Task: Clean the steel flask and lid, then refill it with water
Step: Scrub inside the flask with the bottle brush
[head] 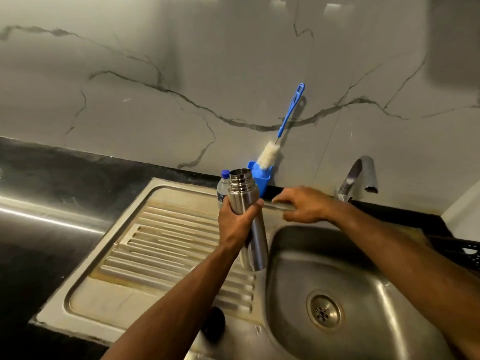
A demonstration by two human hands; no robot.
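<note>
My left hand (pixel 237 222) grips the steel flask (pixel 255 237) around its upper body and holds it upright above the edge between drainboard and basin. The flask's mouth is uncovered, its threaded neck bare. A black round lid (pixel 214 324) lies on the sink's front rim, partly hidden by my left forearm. My right hand (pixel 302 205) reaches over the back rim of the sink with loose fingers, holding nothing, a short way right of the flask. A blue-handled bottle brush (pixel 281 131) with white bristles stands in a blue holder (pixel 259 179) against the wall.
The steel sink basin (pixel 293 258) with its drain (pixel 324 311) lies at right, the ribbed drainboard (pixel 161 245) at left. A chrome tap (pixel 359 178) stands behind the basin. A plastic water bottle (pixel 222 187) with a blue cap stands behind the flask. Black countertop (pixel 39 178) extends left.
</note>
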